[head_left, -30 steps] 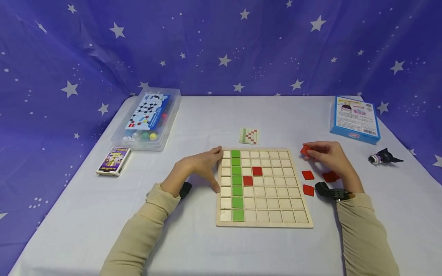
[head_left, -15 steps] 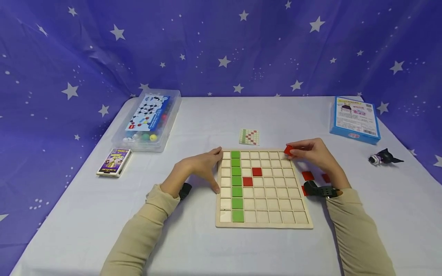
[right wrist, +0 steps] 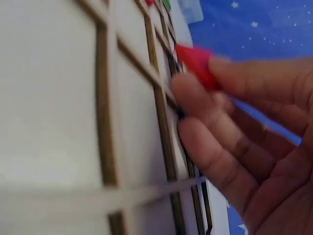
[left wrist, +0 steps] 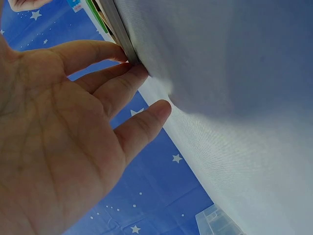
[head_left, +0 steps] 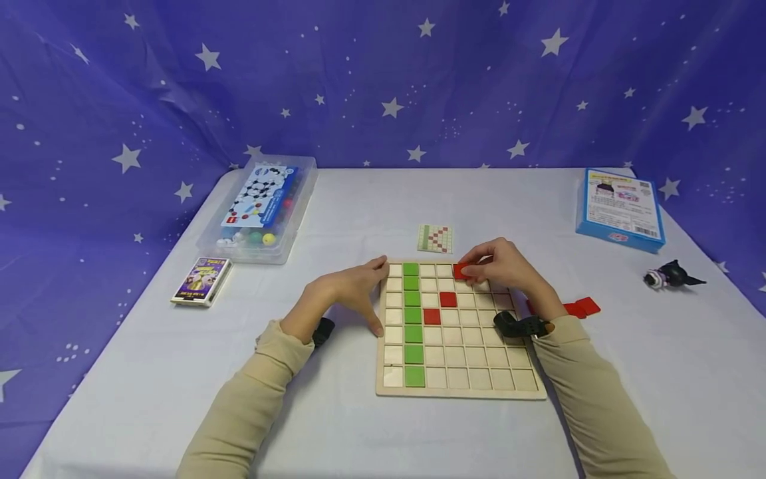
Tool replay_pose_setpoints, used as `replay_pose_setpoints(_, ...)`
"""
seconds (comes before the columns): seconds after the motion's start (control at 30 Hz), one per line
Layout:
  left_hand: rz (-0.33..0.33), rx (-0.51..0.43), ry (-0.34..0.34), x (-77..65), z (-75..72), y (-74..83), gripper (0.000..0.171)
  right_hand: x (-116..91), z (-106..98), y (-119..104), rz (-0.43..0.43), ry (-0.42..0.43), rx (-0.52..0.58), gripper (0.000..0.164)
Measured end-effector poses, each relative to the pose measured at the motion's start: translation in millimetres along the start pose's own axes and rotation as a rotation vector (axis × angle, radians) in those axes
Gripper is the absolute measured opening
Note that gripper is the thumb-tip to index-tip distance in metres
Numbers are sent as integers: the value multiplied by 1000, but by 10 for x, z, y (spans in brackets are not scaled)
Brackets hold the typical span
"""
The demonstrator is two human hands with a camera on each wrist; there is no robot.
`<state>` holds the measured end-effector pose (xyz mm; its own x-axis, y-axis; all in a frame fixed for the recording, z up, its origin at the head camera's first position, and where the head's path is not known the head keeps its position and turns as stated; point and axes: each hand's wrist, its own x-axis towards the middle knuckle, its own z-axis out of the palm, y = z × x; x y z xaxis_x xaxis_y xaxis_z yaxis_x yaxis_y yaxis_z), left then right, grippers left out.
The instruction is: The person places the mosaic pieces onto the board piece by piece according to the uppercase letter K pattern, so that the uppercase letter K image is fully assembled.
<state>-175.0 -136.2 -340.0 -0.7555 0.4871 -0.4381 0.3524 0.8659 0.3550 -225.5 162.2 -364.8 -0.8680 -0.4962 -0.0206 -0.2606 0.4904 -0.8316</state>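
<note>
A wooden grid board (head_left: 457, 379) lies before me, with a column of green square tiles (head_left: 413, 334) near its left side. Two red tiles sit diagonally in its cells, the upper one (head_left: 447, 299) and the lower one (head_left: 432, 316). My left hand (head_left: 350, 289) rests against the board's left edge, thumb and fingers spread apart; the left wrist view shows fingertips (left wrist: 139, 73) at that edge. Over the board's far row, my right hand (head_left: 503, 267) pinches a red square tile (head_left: 459, 271) between thumb and fingers. In the right wrist view this tile (right wrist: 198, 63) is tilted.
Behind the board lies a small pattern card (head_left: 435, 238). Loose red tiles (head_left: 588, 305) lie to the right, partly behind my right wrist. A clear plastic case (head_left: 257, 209), a small purple box (head_left: 201, 281), a blue box (head_left: 620, 209) and a black figurine (head_left: 673, 274) stand farther out.
My right hand has carried the red tile leftward from beside the board to above its far row. The left hand stays at the left edge.
</note>
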Motion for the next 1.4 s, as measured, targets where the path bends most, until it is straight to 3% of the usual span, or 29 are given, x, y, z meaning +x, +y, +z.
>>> replay_pose_setpoints(0.37,9,8,10,-14,-25,17,128,-28,45,-14,-12,54,-144,13)
replay_pose_setpoints(0.8,8,11,7,-8,-14,13,127,-49,36,4,-10,-30,-158,8)
replay_pose_setpoints(0.97,14,6,4,-4,-16,3,127,-68,42,-13,-12,-17,-132,9)
replay_pose_setpoints(1.27,22,15,5,2,-5,-6,128,-61,80,-19,-36,-1,-191,21)
replay_pose_setpoints(1.4,19,15,8,-1,-1,-3,128,-69,80,-11,-27,-15,-201,17)
